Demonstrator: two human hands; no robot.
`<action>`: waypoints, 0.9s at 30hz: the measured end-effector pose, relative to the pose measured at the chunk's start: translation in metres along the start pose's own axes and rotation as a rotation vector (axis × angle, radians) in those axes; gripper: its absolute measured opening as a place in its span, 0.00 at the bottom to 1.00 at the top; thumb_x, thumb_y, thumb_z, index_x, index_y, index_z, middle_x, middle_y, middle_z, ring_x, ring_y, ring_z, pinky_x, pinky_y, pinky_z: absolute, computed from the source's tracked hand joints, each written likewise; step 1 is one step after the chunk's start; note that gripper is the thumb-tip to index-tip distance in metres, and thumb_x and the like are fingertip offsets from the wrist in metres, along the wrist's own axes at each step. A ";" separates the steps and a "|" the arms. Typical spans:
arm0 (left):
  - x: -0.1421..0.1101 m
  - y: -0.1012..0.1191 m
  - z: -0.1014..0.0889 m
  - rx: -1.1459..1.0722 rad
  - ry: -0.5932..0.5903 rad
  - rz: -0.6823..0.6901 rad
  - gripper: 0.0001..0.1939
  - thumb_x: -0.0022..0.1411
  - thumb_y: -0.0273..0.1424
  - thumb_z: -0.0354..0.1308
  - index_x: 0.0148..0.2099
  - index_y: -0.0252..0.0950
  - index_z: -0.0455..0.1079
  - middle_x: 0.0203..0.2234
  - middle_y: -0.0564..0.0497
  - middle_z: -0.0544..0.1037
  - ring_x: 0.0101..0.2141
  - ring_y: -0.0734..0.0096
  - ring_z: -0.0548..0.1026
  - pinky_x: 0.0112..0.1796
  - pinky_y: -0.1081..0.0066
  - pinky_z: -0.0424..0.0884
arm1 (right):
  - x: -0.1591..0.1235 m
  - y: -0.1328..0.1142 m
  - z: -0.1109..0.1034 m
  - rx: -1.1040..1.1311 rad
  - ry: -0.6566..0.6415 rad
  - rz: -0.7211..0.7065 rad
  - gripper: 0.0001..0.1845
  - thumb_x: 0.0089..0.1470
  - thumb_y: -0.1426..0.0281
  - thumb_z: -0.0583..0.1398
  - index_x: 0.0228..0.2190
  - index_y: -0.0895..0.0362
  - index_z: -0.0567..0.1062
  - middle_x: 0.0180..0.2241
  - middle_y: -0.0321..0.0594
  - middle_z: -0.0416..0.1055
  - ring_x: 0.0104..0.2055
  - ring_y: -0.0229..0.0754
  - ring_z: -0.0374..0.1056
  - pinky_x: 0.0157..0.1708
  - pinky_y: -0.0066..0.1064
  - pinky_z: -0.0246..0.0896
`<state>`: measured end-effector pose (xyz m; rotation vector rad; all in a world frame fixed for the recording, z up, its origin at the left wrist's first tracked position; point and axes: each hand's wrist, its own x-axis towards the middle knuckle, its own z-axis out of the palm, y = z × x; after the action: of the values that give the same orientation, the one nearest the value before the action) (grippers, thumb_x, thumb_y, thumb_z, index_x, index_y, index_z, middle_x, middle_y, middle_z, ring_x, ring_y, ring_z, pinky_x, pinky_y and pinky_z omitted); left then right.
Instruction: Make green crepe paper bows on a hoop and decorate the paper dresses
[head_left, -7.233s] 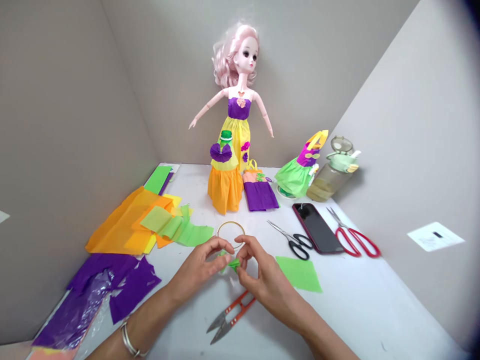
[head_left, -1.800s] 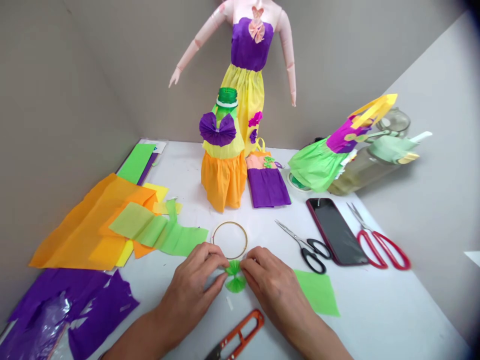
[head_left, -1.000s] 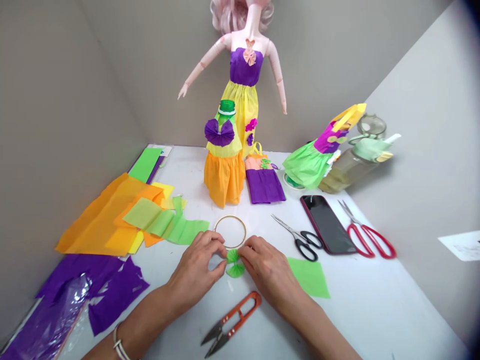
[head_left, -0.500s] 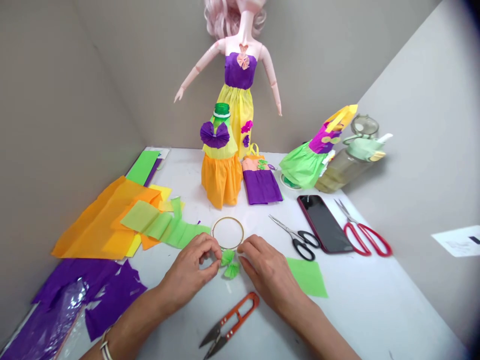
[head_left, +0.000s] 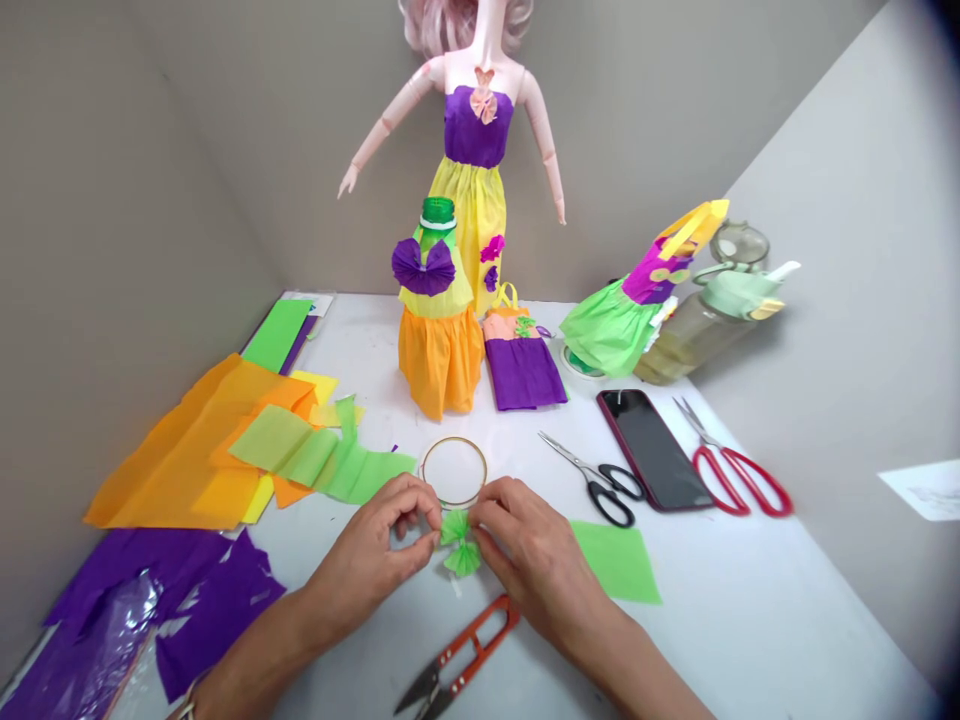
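A small bow of pleated green crepe paper [head_left: 462, 557] lies between my two hands, its fan-shaped ends spread above and below a pinched middle. My left hand [head_left: 364, 555] is closed in a pinch at its upper left edge. From the other side, the thumb and fingers of my right hand [head_left: 541, 550] pinch its upper right edge. Just beyond the bow rests a thin gold ring [head_left: 486, 470] on the table. Orange thread snips [head_left: 472, 645] lie below my hands, near my right wrist.
Black-handled scissors [head_left: 600, 480], a phone [head_left: 652, 450] and red-handled scissors [head_left: 739, 470] lie right, with a green paper piece [head_left: 619, 562]. Orange paper [head_left: 180, 450] and purple paper [head_left: 217, 610] cover the left. Behind stand a dressed bottle [head_left: 439, 350] and a doll [head_left: 476, 130].
My right fingertips have moved slightly left onto the bow, and its lower fan looks more spread. The view has shifted a little; the other things stay in place.
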<state>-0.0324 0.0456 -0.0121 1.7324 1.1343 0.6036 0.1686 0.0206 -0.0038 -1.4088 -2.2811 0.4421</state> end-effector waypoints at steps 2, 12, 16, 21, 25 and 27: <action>0.000 0.001 -0.001 0.023 0.009 0.001 0.04 0.57 0.24 0.53 0.32 0.38 0.65 0.34 0.52 0.72 0.37 0.70 0.69 0.39 0.71 0.66 | -0.001 0.001 0.000 0.004 -0.008 -0.008 0.08 0.59 0.77 0.54 0.31 0.56 0.71 0.34 0.41 0.68 0.35 0.41 0.64 0.35 0.30 0.61; -0.001 0.002 -0.004 0.212 0.007 -0.065 0.05 0.55 0.24 0.51 0.32 0.39 0.65 0.29 0.55 0.69 0.27 0.74 0.63 0.30 0.73 0.62 | -0.002 -0.002 -0.001 -0.076 -0.106 -0.031 0.08 0.54 0.80 0.57 0.28 0.56 0.68 0.33 0.40 0.66 0.35 0.41 0.63 0.35 0.30 0.60; -0.003 -0.002 -0.003 0.207 -0.018 -0.072 0.06 0.54 0.23 0.51 0.32 0.39 0.66 0.28 0.56 0.68 0.25 0.75 0.62 0.28 0.75 0.60 | -0.004 -0.003 0.001 -0.083 -0.136 -0.029 0.08 0.54 0.81 0.57 0.28 0.56 0.68 0.33 0.40 0.66 0.35 0.41 0.62 0.36 0.31 0.60; -0.004 -0.001 -0.006 0.213 -0.043 -0.090 0.05 0.54 0.24 0.52 0.31 0.39 0.66 0.28 0.57 0.67 0.26 0.75 0.63 0.28 0.75 0.59 | -0.004 -0.003 0.002 -0.106 -0.161 -0.027 0.08 0.53 0.82 0.57 0.27 0.57 0.67 0.32 0.40 0.66 0.34 0.41 0.62 0.34 0.31 0.60; -0.004 0.002 -0.008 0.231 -0.059 -0.082 0.05 0.55 0.24 0.51 0.31 0.39 0.66 0.28 0.56 0.67 0.26 0.75 0.63 0.28 0.75 0.59 | -0.002 -0.005 0.000 -0.127 -0.166 -0.038 0.09 0.53 0.82 0.57 0.27 0.57 0.68 0.32 0.40 0.66 0.33 0.40 0.62 0.34 0.30 0.60; -0.004 0.003 -0.009 0.252 -0.062 -0.089 0.04 0.55 0.25 0.51 0.31 0.39 0.66 0.28 0.57 0.66 0.27 0.74 0.64 0.28 0.75 0.59 | -0.003 -0.006 0.001 -0.138 -0.168 -0.035 0.09 0.53 0.82 0.57 0.27 0.57 0.68 0.32 0.40 0.66 0.34 0.40 0.62 0.33 0.30 0.59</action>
<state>-0.0401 0.0453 -0.0054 1.8868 1.2792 0.3617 0.1647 0.0154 -0.0019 -1.4427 -2.5099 0.4136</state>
